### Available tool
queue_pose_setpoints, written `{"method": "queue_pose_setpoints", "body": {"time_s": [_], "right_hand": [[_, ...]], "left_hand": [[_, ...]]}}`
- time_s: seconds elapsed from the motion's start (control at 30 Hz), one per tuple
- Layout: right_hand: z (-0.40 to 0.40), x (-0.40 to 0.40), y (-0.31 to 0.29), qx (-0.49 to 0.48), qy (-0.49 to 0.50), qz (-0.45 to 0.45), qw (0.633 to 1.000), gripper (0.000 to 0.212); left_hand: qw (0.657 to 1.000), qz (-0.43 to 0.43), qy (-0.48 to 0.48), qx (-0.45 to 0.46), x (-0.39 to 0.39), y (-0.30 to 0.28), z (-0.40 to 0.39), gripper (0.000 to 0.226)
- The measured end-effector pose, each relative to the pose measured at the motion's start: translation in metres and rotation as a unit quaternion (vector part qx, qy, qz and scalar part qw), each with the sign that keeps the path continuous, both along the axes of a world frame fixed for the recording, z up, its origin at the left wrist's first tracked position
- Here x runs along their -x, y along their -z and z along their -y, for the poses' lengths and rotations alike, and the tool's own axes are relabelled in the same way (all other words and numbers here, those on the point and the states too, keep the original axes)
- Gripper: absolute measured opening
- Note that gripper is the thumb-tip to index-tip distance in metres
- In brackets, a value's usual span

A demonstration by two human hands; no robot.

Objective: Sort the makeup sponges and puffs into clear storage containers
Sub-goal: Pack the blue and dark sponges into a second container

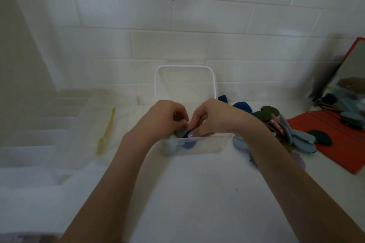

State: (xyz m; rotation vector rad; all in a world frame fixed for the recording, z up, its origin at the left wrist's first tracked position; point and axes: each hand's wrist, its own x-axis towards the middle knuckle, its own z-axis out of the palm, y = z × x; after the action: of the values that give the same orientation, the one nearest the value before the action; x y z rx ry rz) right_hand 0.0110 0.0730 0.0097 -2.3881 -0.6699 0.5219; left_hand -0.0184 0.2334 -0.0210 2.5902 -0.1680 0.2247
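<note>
Both hands' grip, left hand (164,118) and right hand (213,116), pinches a soft, light blue puff (188,140) over the container (205,141); take its edge

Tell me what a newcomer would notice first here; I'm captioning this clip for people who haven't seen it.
Both hands, left hand and right hand, meet over the clear container at centre, handling puffs inside. A pile of puffs lies to its right, beside a red-framed mirror leaning on the wall.

fingers (182,122): tips hidden behind knuckles | mirror (353,69): cut by right edge | whole view blurred
</note>
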Motion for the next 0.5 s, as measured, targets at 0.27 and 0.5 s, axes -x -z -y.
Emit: {"method": "queue_pose_setpoints", "body": {"time_s": [0.27, 0.5], "right_hand": [[-0.006, 0.0, 0.006, -0.011, -0.031, 0.01, 0.999, 0.021], [0.004, -0.001, -0.001, 0.03, -0.045, -0.006, 0.999, 0.023]], "left_hand": [[1.0, -0.002, -0.009, 0.002, 0.001, -0.001, 0.001, 0.006], [1.0, -0.003, -0.012, 0.013, 0.001, 0.0, 0.0, 0.007]]}}
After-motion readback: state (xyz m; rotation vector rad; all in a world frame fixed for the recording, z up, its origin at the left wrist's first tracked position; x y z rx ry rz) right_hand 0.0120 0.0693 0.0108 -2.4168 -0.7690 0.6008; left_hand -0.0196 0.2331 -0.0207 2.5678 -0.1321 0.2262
